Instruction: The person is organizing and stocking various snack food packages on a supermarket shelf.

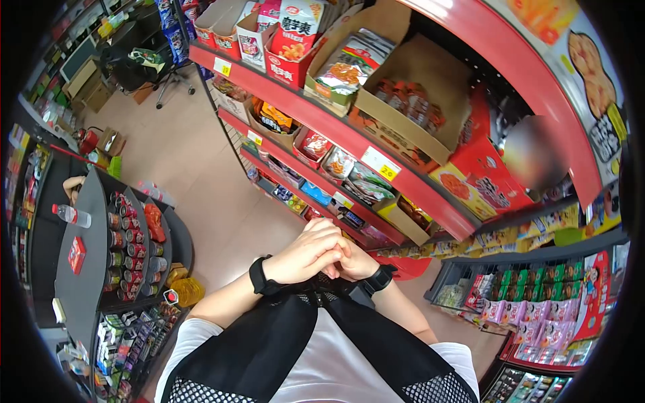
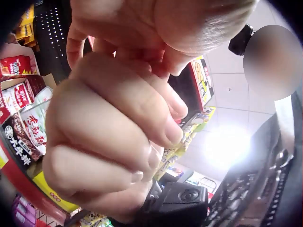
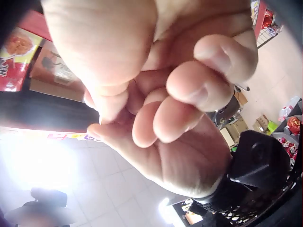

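Observation:
In the head view my two hands meet in front of my chest. My left hand (image 1: 309, 258) lies over my right hand (image 1: 357, 263), and the two clasp each other with curled fingers. The left wrist view shows the right hand's curled fingers (image 2: 106, 120) close up against the left palm (image 2: 203, 23). From the right wrist, bent fingers overlap between the right palm (image 3: 104, 42) and the left hand (image 3: 194, 161). Both wrists wear black bands with small cameras (image 2: 187, 196). No goods show in either hand; the space between the palms is partly hidden.
Ahead, a red-edged shelf rack (image 1: 282, 97) holds snack boxes, including an open carton (image 1: 376, 111). At left, a grey counter (image 1: 74, 295) carries a water bottle (image 1: 71, 215) and cans (image 1: 134, 252); an oil jug (image 1: 185, 293) stands beside it. More packets (image 1: 531, 312) line the right.

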`<state>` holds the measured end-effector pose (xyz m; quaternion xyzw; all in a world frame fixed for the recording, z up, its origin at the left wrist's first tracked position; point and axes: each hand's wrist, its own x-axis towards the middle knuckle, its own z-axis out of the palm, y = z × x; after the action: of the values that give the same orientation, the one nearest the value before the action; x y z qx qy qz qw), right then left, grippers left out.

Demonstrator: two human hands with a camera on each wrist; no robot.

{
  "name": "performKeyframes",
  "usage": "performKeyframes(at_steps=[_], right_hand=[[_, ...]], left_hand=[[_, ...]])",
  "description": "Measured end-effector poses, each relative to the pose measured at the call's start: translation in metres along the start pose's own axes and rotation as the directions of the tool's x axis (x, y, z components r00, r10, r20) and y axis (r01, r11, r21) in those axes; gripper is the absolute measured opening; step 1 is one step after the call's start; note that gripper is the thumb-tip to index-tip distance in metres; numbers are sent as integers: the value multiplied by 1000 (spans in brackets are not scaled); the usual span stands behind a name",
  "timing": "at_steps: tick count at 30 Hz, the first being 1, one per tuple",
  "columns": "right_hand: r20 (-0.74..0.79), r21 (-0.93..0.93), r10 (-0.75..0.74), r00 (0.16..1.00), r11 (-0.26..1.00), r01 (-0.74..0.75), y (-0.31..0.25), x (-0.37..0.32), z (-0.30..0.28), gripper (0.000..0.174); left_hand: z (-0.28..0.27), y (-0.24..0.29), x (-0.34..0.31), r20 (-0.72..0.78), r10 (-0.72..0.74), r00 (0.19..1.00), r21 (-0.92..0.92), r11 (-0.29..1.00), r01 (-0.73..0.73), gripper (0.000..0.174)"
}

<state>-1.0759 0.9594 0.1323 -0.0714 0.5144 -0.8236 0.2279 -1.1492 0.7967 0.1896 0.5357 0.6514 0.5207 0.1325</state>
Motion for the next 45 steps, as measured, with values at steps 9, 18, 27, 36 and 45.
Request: performKeyframes(at_steps=[9,18,27,36,45], right_hand=[[-52,90,201,978,977,-196,-3,77,-6,52],[-663,-541,-232,712,806,-241,-7,155,-28,30],[-711,-649,-671,210,511,-563,2,178,-40,21],[-675,-549,-729,113,395,-736,42,184,-49,40],[-746,-477,-623,233,257,-840,32,166,-68,17]], left_hand=[[-47,-67,3,-89,-143,986,-167,978,126,38],[-161,-146,-19,112,-272,956,-117,951,285,27],[-232,-222,-61,166,-399,902,-273,860,431,34],[-237,-221,-48,225,-449,865,-242,834,496,17],[-209,-218,-26,320,-333,887,-90,921,378,19]])
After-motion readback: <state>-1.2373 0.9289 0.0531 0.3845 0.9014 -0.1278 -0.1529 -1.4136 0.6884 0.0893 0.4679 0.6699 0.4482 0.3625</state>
